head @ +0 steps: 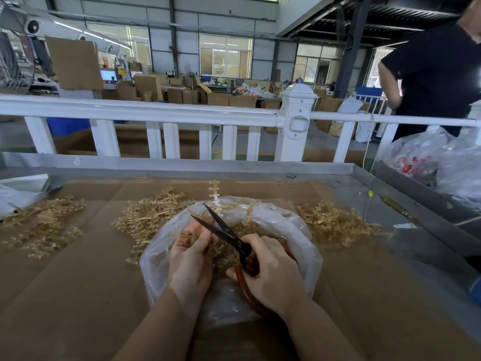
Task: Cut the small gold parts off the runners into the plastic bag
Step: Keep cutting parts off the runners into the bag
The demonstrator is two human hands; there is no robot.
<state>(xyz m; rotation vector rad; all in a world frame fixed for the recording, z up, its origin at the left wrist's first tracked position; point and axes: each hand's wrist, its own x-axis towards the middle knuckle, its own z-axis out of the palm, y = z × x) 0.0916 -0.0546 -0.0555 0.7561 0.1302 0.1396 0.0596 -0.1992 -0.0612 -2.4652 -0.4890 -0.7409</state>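
A gold runner is pinched in the curled fingers of the left hand, just over the bag. The scissors are gripped by the right hand, with the fingers wrapped round the red handles. The black blades are held open a little, and their tips are pointed up and away, right beside the runner. Both hands are held over the open mouth of the bag.

A heap of small gold parts can be seen inside the bag, between and behind the hands. A pale runner is stuck up at the far rim of the bag.

The bag is laid on brown cardboard, which is spread in a metal tray. One pile of gold runners is lying just left of the bag. Another pile is lying just right of the bag. A third pile is spread far to the left of the bag.

A white fence is seen behind the tray, past the bag. A second clear bag is seen far right of the bag, and a person in a dark shirt is stood behind it.
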